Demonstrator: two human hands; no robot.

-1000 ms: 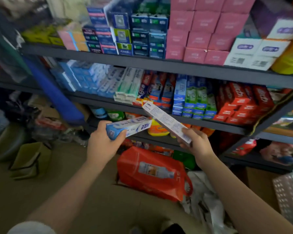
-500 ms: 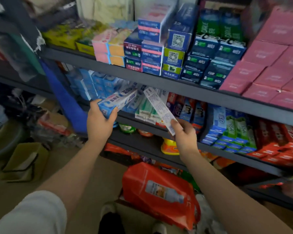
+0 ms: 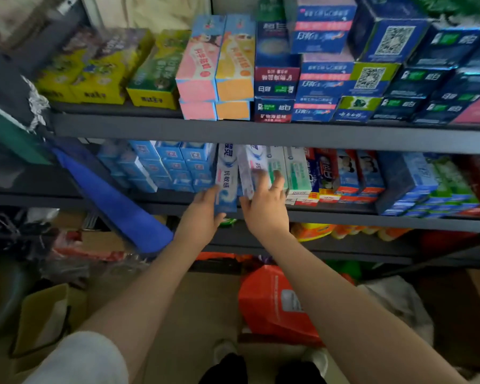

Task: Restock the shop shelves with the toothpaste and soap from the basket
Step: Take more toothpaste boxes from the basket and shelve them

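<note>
My left hand [image 3: 203, 212] grips the near end of a blue and white toothpaste box [image 3: 227, 178] that points into the middle shelf [image 3: 344, 216]. My right hand [image 3: 263, 200] holds a white toothpaste box [image 3: 251, 170] just to its right, pushed in beside a stack of green and white boxes [image 3: 291, 170]. Both boxes sit between that stack and a stack of light blue boxes [image 3: 175, 167]. The far ends of both boxes are hidden under the upper shelf's front rail [image 3: 261, 134].
The upper shelf carries yellow, pink, orange and dark blue boxes [image 3: 324, 76]. Red and blue toothpaste boxes [image 3: 344, 173] fill the middle shelf to the right. An orange bag [image 3: 277, 306] lies on the floor by my feet, a cardboard box [image 3: 45, 314] to the left. A blue strip [image 3: 114, 200] leans on the shelf.
Both hands have moved up and forward, turning the two toothpaste boxes end-on and pushing them into the middle shelf. The camera has come closer to the shelves.
</note>
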